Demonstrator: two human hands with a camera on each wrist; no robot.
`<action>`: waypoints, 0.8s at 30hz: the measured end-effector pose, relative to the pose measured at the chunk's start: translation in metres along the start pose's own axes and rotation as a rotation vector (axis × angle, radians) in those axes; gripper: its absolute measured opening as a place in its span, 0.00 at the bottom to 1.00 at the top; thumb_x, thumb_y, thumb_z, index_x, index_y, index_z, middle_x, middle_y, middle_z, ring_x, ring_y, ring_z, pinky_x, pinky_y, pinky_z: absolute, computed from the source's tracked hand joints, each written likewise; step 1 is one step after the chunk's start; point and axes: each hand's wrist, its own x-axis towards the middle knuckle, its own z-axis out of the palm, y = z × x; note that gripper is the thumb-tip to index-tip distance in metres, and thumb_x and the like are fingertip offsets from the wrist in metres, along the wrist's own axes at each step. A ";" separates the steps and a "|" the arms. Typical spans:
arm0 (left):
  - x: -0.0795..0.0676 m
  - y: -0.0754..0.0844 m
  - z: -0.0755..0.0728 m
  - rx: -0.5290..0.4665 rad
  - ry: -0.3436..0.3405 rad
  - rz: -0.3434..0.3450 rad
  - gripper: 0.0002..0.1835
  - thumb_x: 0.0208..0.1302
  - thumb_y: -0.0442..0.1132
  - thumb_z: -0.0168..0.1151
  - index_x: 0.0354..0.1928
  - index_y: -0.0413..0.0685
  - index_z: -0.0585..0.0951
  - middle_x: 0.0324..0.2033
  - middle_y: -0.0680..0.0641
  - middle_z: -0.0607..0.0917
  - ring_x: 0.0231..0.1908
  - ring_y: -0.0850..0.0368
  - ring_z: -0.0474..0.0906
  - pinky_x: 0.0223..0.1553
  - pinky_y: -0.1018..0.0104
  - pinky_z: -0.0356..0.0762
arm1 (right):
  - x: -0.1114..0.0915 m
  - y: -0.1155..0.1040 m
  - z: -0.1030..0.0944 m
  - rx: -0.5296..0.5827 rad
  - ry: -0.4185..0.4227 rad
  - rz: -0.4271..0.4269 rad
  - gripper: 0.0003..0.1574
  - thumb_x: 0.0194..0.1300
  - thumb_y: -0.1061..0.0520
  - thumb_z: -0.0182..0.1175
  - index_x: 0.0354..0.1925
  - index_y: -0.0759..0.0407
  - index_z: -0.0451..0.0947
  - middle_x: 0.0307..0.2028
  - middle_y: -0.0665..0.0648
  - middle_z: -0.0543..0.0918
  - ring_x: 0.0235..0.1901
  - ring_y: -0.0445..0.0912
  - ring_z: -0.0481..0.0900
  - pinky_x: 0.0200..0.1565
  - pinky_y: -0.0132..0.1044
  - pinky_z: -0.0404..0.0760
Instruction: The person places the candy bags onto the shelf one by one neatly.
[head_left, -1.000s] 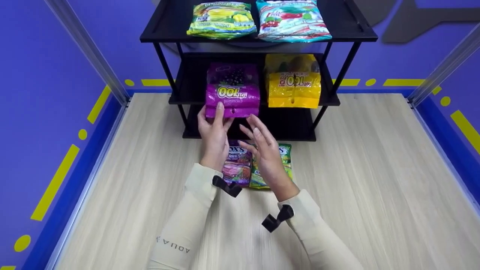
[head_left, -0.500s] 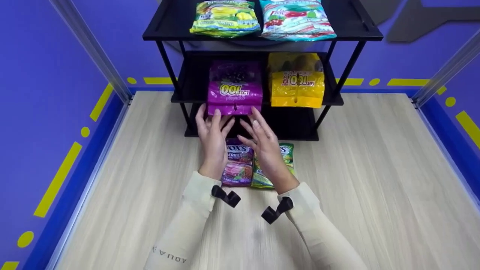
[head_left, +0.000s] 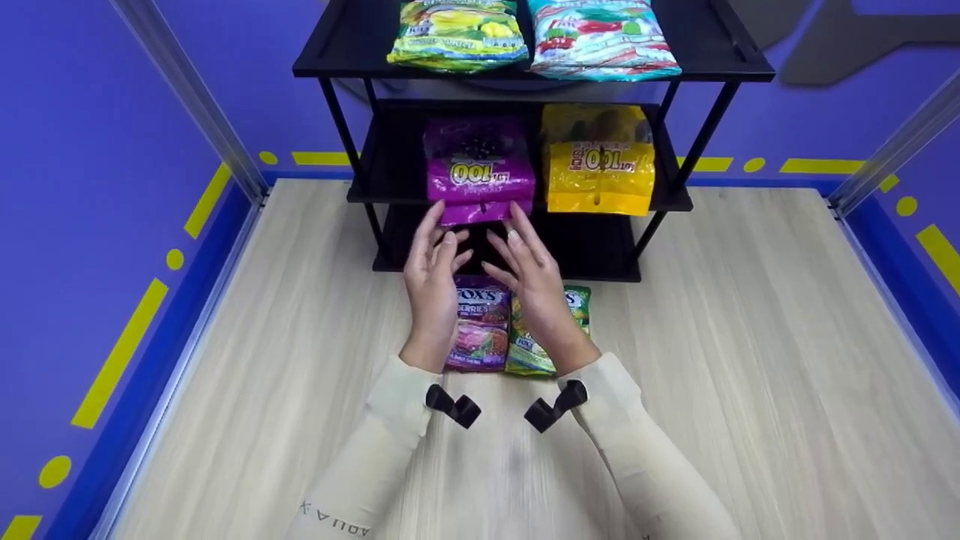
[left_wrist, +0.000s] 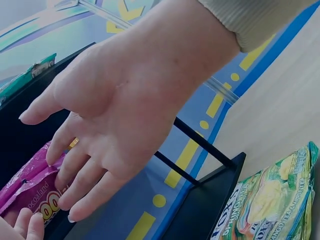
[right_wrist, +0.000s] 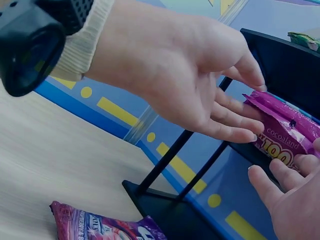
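A purple gummy bag point(head_left: 480, 180) printed "100" lies on the middle tier of the black shelf, its front flap hanging past the tier's edge. At the flap's left corner, my left hand point(head_left: 433, 300) touches it with extended fingertips. My right hand point(head_left: 538, 296) touches the right corner with its fingers straight. Both thumbs are off the top of the bag. The right wrist view shows the purple bag's lower front point(right_wrist: 282, 137) between the two hands. To its right on the same tier sits a yellow gummy bag point(head_left: 600, 176).
On the top tier lie a yellow-green candy bag point(head_left: 459, 36) and a teal one point(head_left: 604, 41). Below my hands, a purple Fox's bag point(head_left: 480, 330) and a green Fox's bag point(head_left: 534, 349) lie on the wooden surface before the black shelf point(head_left: 375, 199). Blue walls stand around.
My left hand has released its thumb grip on the purple bag and moved to the left corner. My right hand has come to the right corner. The bag sits slightly farther back and turned.
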 end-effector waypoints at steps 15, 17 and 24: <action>0.019 -0.009 0.005 0.100 -0.088 -0.107 0.22 0.73 0.34 0.49 0.67 0.51 0.70 0.65 0.49 0.73 0.64 0.49 0.69 0.60 0.52 0.74 | -0.003 0.001 -0.011 -0.016 -0.049 -0.023 0.31 0.77 0.44 0.43 0.74 0.40 0.54 0.74 0.48 0.58 0.69 0.49 0.66 0.65 0.49 0.74; 0.022 -0.009 0.005 0.098 -0.082 -0.105 0.22 0.73 0.34 0.49 0.67 0.50 0.70 0.64 0.47 0.73 0.63 0.50 0.70 0.61 0.48 0.73 | -0.006 0.003 -0.014 -0.016 -0.045 -0.046 0.31 0.77 0.45 0.43 0.74 0.42 0.55 0.74 0.49 0.60 0.69 0.49 0.67 0.65 0.49 0.74; 0.029 -0.008 0.005 0.129 -0.064 -0.119 0.23 0.73 0.35 0.49 0.68 0.53 0.69 0.63 0.49 0.73 0.59 0.56 0.72 0.61 0.50 0.74 | -0.021 0.010 -0.031 -0.066 -0.024 -0.112 0.30 0.77 0.46 0.42 0.73 0.50 0.57 0.71 0.52 0.66 0.68 0.48 0.69 0.66 0.52 0.71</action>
